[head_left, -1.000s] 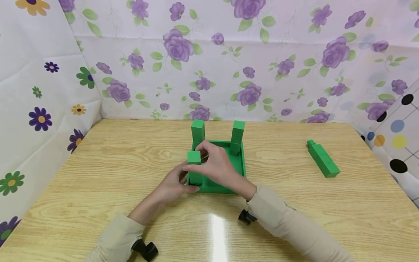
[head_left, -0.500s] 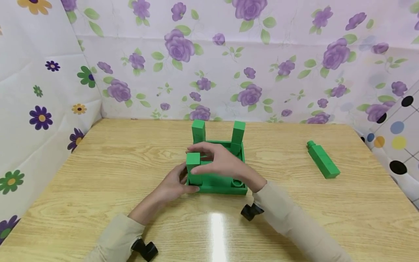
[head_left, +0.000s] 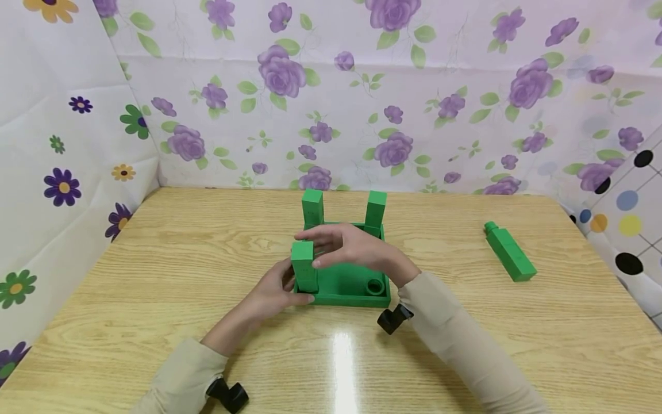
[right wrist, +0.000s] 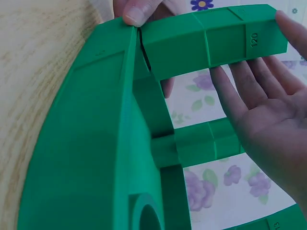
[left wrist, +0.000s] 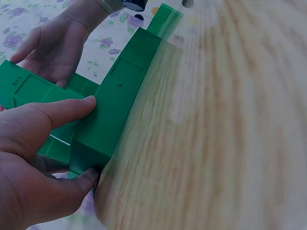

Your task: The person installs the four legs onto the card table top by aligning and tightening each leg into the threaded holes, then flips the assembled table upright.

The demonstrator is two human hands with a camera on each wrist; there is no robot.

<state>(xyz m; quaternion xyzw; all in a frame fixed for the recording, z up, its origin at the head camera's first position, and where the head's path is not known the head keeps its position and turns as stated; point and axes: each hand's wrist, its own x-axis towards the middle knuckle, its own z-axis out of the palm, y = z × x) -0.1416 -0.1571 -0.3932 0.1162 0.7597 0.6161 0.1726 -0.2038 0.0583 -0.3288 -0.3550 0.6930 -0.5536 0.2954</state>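
Note:
A shallow green tray (head_left: 351, 300) sits on the wooden table with square green legs standing at three of its corners. Its front right corner shows a bare round socket (head_left: 374, 287). My left hand (head_left: 271, 292) grips the front left corner, thumb along the front wall. Beside the front left leg (head_left: 304, 267), my right hand (head_left: 359, 248) has its fingers loosely extended. In the right wrist view, those fingertips lie right at the leg's side, with the thumb by its free end. A thin dark gap shows between this leg (right wrist: 192, 40) and the tray wall.
Two back legs, left (head_left: 312, 208) and right (head_left: 376, 210), stand up behind the right hand. A loose green leg with a threaded end (head_left: 511, 253) lies at the table's right. Flowered cloth (head_left: 331, 115) hangs behind the table.
My right hand has loosened from the front left leg, its fingers spreading and shifting slightly right. The front right socket has come into view. My left hand keeps its place on the tray.

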